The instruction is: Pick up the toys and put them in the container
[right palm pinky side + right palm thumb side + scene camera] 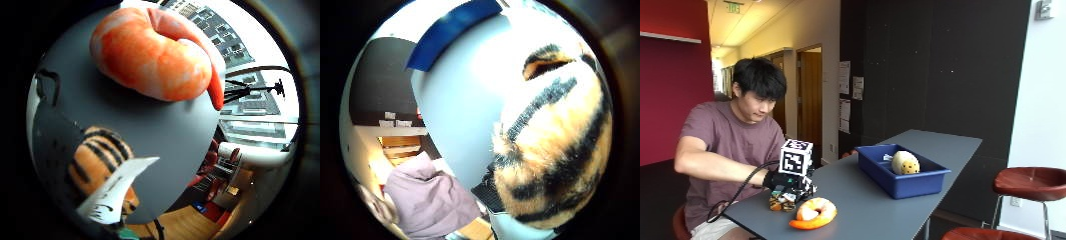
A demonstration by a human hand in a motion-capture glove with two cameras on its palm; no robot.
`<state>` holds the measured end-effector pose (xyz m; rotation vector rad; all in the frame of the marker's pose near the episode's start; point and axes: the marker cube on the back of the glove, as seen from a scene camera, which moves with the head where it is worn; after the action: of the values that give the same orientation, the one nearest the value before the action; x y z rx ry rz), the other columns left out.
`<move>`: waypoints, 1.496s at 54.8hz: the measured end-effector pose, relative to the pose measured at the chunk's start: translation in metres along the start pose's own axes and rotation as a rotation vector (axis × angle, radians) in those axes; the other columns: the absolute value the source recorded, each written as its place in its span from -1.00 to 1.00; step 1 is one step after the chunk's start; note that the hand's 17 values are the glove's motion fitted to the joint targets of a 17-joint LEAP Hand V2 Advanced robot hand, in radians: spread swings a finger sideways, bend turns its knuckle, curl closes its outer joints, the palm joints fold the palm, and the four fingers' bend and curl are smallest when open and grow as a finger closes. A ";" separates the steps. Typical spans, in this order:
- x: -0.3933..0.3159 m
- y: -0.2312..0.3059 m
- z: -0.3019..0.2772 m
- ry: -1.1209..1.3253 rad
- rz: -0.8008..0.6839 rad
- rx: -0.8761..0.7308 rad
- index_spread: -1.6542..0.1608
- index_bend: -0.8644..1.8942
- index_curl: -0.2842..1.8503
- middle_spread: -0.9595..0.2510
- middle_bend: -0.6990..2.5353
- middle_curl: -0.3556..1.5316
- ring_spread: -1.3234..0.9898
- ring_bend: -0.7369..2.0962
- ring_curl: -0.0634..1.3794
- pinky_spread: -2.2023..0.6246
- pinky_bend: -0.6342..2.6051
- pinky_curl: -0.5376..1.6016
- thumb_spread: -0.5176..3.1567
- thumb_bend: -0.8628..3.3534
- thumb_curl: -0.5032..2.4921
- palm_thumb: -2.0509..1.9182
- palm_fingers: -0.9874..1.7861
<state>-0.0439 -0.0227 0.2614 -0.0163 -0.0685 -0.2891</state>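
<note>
the gloved right hand (781, 181) is curled on the striped tiger toy (780, 201) at the table's near corner, beside the shrimp toy (813, 213). lifting could drag the shrimp toy off the edge; the blue container (901, 172) sits well apart mid-table.

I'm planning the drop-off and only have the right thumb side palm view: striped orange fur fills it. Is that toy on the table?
Observer: Yes, the tiger toy sits on the table at the near end, under the gloved right hand.
Operator: Any other toy nearby?
Observer: An orange shrimp toy lies beside it, untouched.
Operator: Where's the container?
Observer: The blue container stands farther along the table, with a yellow spotted toy already inside.
</note>
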 end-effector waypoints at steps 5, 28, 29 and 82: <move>0.006 -0.010 -0.019 -0.065 -0.006 -0.119 0.49 -0.02 -0.57 0.22 0.06 0.10 -0.14 0.59 0.06 0.29 0.15 -0.03 -0.16 -0.56 -0.33 0.21 0.54; -0.087 -0.080 -0.205 -0.019 -0.068 0.147 0.49 0.15 -0.44 0.31 0.09 0.19 -0.11 0.64 0.02 0.28 0.15 0.03 -0.24 -0.59 -0.22 0.25 0.50; -0.092 -0.086 -0.212 0.031 -0.113 0.164 0.49 0.15 -0.43 0.31 0.09 0.19 -0.11 0.64 0.02 0.27 0.16 0.03 -0.24 -0.59 -0.22 0.24 0.49; -0.312 -0.294 -0.151 0.014 -0.176 -0.090 0.64 -0.33 -0.50 0.55 -0.47 -0.15 0.11 0.00 -0.51 0.56 0.00 -0.12 -0.11 -0.63 -0.42 -0.02 -0.49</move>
<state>-0.4164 -0.2195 0.0912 -0.0980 -0.0433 -0.4683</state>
